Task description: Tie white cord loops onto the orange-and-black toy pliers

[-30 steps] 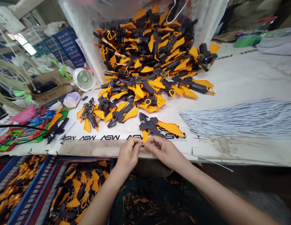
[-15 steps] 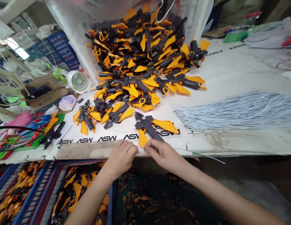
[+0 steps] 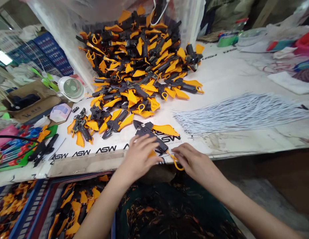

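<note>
A winged plastic toy (image 3: 158,141), black with orange wings, lies on the table's front part, its pointed end away from me. My left hand (image 3: 141,157) rests over its left side with the fingers spread, covering much of the near wing. At the toy's close end an orange pull ring (image 3: 178,163) sticks out on a thin strip. The bent fingers of my right hand (image 3: 195,162) are closed at the ring's right edge. A bundle of thin white cords (image 3: 244,114) lies to the right of the toy.
A large heap of similar black-and-orange toys (image 3: 134,73) spills from a clear plastic bag (image 3: 62,43). A small fan (image 3: 71,88) stands left of it. Crates (image 3: 26,212) with more orange and black pieces sit below the table edge. Coloured parts (image 3: 16,146) lie at left.
My left hand has moved up and right onto the toy, its fingers now spread. My right hand has shifted right, and the orange pull ring now shows beside it. The view has turned right.
</note>
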### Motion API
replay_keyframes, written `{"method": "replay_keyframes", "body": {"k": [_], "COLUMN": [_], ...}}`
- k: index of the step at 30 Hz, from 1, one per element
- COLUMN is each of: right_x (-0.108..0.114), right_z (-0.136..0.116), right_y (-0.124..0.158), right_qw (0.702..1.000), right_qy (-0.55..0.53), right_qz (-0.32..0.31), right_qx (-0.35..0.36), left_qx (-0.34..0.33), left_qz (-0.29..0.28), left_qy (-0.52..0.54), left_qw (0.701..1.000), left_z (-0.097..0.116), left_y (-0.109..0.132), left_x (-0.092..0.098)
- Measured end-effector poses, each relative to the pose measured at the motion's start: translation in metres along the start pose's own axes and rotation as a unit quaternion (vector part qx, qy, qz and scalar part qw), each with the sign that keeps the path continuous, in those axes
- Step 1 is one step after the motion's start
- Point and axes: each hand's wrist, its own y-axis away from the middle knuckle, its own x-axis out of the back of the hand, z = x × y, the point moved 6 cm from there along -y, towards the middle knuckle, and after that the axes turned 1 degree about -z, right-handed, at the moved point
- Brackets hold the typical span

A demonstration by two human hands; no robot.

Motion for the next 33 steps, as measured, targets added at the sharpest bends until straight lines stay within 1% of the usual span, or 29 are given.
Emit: {"method": "replay_keyframes", "body": {"k": [2,4,5,7,10,12,13,14,16,17,18,19,21,22,23,24,26,27,28,30,33], "right_x": [-0.004,-0.001,0.005,0.022,0.049,0.052,0.047,0.040,0.020,0.009,-0.001,-0.010,-0.023,-0.027,-0.029,-0.029,-0.024,-0.021,-0.019,-0.014,-0.010], "right_z": [-0.005,-0.009,-0.009,-0.003,0.008,0.003,-0.005,-0.016,-0.045,-0.061,-0.074,-0.086,-0.101,-0.105,-0.106,-0.106,-0.101,-0.097,-0.092,-0.082,-0.064], "right_y": [-0.001,0.000,0.001,0.003,0.005,0.004,0.002,0.001,-0.002,-0.004,-0.006,-0.009,-0.014,-0.017,-0.018,-0.019,-0.016,-0.012,-0.007,0.004,0.020], "right_qw": [0.999,0.998,0.998,0.996,0.993,0.993,0.994,0.993,0.986,0.980,0.975,0.971,0.967,0.967,0.966,0.966,0.964,0.964,0.964,0.968,0.977], "right_qy": [0.018,0.028,0.034,0.048,0.063,0.033,0.005,-0.031,-0.106,-0.130,-0.148,-0.158,-0.160,-0.160,-0.161,-0.166,-0.184,-0.192,-0.197,-0.192,-0.167], "right_qz": [-0.016,-0.023,-0.021,0.004,0.077,0.092,0.086,0.073,0.038,0.024,0.015,0.011,0.017,0.023,0.030,0.036,0.045,0.046,0.045,0.041,0.029], "right_qx": [0.022,0.047,0.058,0.071,0.056,0.058,0.067,0.082,0.127,0.148,0.168,0.182,0.198,0.199,0.199,0.196,0.185,0.179,0.172,0.155,0.132], "left_qx": [-0.014,-0.005,0.003,0.020,0.026,0.020,0.022,0.032,0.070,0.099,0.132,0.168,0.225,0.235,0.229,0.209,0.146,0.112,0.081,0.034,0.006], "left_qz": [-0.052,-0.084,-0.093,-0.104,-0.122,-0.125,-0.113,-0.089,-0.033,-0.016,-0.012,-0.022,-0.061,-0.079,-0.093,-0.102,-0.097,-0.088,-0.078,-0.066,-0.069], "left_qy": [0.003,0.011,0.019,0.035,0.058,0.085,0.104,0.124,0.165,0.193,0.226,0.261,0.314,0.319,0.303,0.265,0.143,0.074,0.009,-0.082,-0.135], "left_qw": [0.999,0.996,0.996,0.994,0.990,0.988,0.988,0.988,0.983,0.976,0.965,0.950,0.920,0.915,0.920,0.936,0.974,0.987,0.994,0.994,0.988], "left_z": [0.016,0.017,0.014,0.004,-0.009,-0.011,-0.012,-0.013,-0.018,-0.021,-0.024,-0.027,-0.031,-0.031,-0.030,-0.028,-0.022,-0.018,-0.014,-0.006,0.000], "left_y": [-0.017,-0.021,-0.018,-0.007,0.010,0.015,0.015,0.012,0.002,-0.005,-0.012,-0.018,-0.031,-0.036,-0.042,-0.047,-0.055,-0.058,-0.059,-0.060,-0.060], "left_x": [-0.025,-0.037,-0.039,-0.034,-0.022,-0.016,-0.013,-0.010,-0.004,-0.003,-0.004,-0.007,-0.014,-0.015,-0.015,-0.014,-0.008,-0.005,-0.004,-0.005,-0.014]}}
